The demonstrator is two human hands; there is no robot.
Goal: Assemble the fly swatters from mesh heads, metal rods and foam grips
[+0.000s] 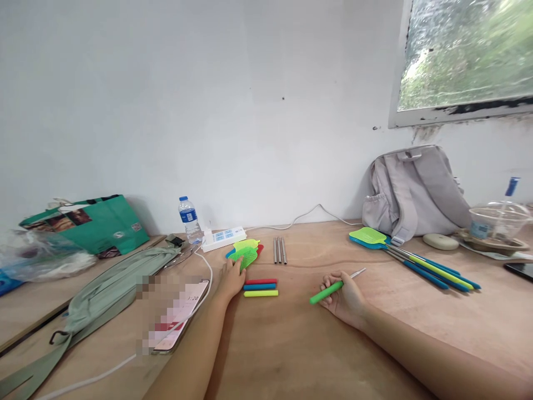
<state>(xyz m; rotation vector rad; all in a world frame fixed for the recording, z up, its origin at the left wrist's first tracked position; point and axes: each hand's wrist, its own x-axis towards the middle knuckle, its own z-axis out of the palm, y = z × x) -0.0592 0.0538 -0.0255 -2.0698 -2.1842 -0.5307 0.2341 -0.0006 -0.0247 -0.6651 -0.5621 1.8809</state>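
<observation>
My right hand (340, 297) is closed around a green fly swatter handle (327, 293), and a thin metal rod (358, 273) sticks out past the fingers. At the near edge of a small pile, my left hand (232, 278) has its fingers closed on a green mesh fly swatter head (245, 256). Under that head lie a yellow head (250, 243), a red one (260, 249) and a blue one (230, 253). Three metal rods (280, 251) lie side by side right of the pile. Red (262, 281), blue (260, 287) and yellow (261, 293) handles lie in front.
Several assembled fly swatters (416, 266) lie at right, before a grey backpack (416, 191) and a plastic cup (497, 225). Left are a phone (183, 316), white cable (211, 272), power strip (225, 238), water bottle (190, 219), grey-green strap bag (112, 289) and green bag (112, 225).
</observation>
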